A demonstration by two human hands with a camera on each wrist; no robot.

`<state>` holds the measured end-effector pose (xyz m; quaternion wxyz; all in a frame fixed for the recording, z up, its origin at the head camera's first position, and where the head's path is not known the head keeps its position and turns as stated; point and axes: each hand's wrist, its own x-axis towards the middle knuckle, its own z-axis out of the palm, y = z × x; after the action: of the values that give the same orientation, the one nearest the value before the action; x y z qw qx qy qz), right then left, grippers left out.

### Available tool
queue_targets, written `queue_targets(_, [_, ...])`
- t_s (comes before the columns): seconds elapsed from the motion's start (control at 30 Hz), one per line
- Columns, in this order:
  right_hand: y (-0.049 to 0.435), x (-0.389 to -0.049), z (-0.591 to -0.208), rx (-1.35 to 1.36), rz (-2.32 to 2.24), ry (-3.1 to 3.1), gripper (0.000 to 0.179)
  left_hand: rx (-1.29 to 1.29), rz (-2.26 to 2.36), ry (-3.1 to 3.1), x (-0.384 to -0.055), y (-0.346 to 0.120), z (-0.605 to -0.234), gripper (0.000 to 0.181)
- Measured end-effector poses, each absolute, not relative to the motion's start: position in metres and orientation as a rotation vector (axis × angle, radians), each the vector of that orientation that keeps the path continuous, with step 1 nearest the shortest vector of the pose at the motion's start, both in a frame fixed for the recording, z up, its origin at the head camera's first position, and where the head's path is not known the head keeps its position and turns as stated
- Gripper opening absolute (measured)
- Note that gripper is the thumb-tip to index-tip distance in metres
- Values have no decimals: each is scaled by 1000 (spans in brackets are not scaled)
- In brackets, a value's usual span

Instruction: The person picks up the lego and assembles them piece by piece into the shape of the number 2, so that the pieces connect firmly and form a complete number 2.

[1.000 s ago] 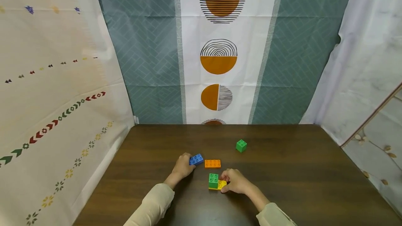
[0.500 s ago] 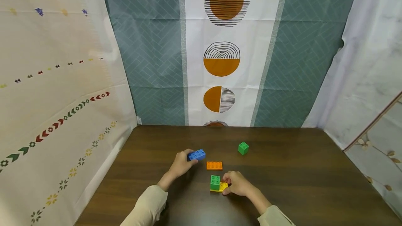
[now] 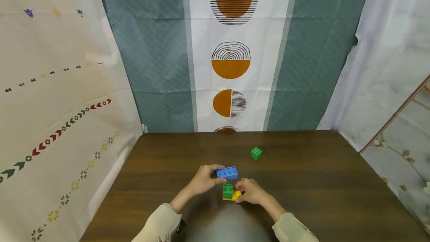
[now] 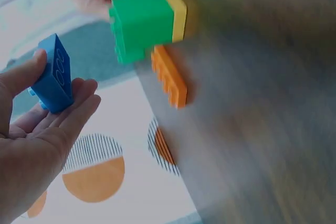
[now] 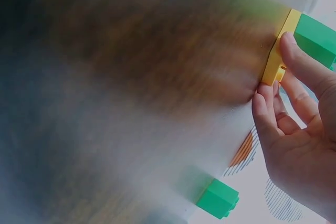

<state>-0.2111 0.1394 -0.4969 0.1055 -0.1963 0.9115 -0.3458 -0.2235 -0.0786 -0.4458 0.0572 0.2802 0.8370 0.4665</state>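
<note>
The left hand (image 3: 201,180) held a blue brick (image 3: 227,173) between thumb and fingers, the grip only as wide as the brick. From the left wrist I could see the thumb on one side and the fingers stretched long beneath the other. The right hand (image 3: 252,191) pinched the bare end of a flat yellow brick (image 3: 236,194), thumb opposite fingertips; its right-wrist view showed a yellow stud between them. A green brick (image 3: 227,191) stood on the yellow one's other end, just on the near side of the blue brick and apart from it.

The left wrist camera also caught an orange brick (image 4: 170,80) lying beyond that pair; from the head, the blue brick covered it. Farther back sat a loose green block (image 3: 256,154), seen from the head and the right wrist, but not from the left wrist.

The dark wooden table (image 3: 302,182) shone with pale glare at the near edge, between two light sleeves. Behind it hung a teal-and-white cloth (image 3: 201,66) with striped and ochre circles. A cream cloth (image 3: 60,115) with small motifs hung at the left, a white marbled one (image 3: 386,85) at the right.
</note>
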Motion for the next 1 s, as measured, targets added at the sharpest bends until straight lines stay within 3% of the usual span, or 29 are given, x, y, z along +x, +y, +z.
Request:
queue_targets(0.4, [144, -205, -507, -479, -1163, 2590, 46, 829, 1408, 2428, -208, -64, -477, 39])
queue_targets(1.0, [143, -206, -501, -493, -1171, 2603, 39, 912, 1311, 2480, -212, -64, -480, 36])
